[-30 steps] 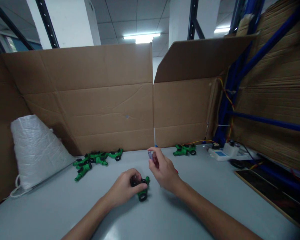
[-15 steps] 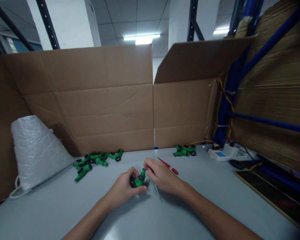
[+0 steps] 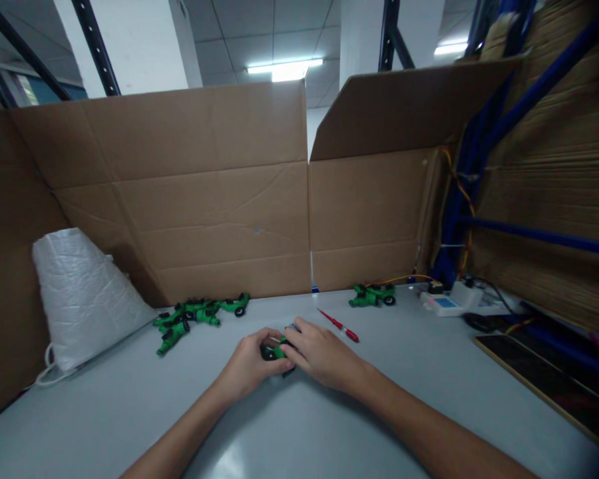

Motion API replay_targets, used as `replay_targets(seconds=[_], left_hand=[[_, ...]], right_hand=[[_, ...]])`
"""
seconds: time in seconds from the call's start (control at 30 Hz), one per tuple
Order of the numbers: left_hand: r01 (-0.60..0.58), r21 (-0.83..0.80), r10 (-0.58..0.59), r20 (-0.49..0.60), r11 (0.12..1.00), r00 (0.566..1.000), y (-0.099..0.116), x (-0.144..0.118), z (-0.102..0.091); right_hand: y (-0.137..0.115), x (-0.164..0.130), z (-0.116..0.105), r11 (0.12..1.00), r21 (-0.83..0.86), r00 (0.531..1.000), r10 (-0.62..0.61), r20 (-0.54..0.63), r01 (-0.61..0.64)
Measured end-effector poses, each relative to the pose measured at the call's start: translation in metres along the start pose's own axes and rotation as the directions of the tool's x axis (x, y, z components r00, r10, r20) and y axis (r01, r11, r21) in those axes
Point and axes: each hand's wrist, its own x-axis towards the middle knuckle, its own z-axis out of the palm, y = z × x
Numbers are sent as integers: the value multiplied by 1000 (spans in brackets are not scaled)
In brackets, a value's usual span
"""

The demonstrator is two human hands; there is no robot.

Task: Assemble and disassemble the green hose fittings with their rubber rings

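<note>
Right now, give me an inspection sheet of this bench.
Surface: grey table, bare in front.
Job's things: green part held between both hands.
Clutter: pile of green parts; two more at the back; red screwdriver; white bag.
Hands: left hand and right hand both closed on the part.
Cables: yellow wire to a white box.
Surroundings: cardboard walls; blue rack.

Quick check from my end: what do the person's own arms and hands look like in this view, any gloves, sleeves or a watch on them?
Both are bare. The left hand and right hand wear no gloves, and no ring shows. Both forearms are uncovered to the frame's bottom edge: no sleeve, watch, wristband or marking shows. The picture is soft, so finer detail cannot be told.
</note>
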Motion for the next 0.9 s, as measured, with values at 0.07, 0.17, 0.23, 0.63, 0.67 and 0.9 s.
replay_targets(seconds=[0.07,0.17,0.23,0.63,0.67,0.9], left_hand=[[19,-42,-17,41,999,999,0,0,1],[-27,-8,27,1,1000,1000,2,-1,2],[-56,62,58,-40,996,997,5,-3,2],[-189,342,269,-201,920,942,-3,-7,9],[-199,364,284,-196,910,939,-3,-7,9],[-233,417,330,-178,879,927,-4,-8,13]], right_hand=[[-3,0,0,999,-45,1000,16,4,-16],[-8,0,-3,992,-104,998,67,-12,-67],[-11,1,-3,986,-131,994,104,-22,-106],[-8,12,19,870,415,932,344,-118,-268],[-7,13,21,827,496,926,361,-108,-265],[0,20,34,446,864,908,417,31,-234]])
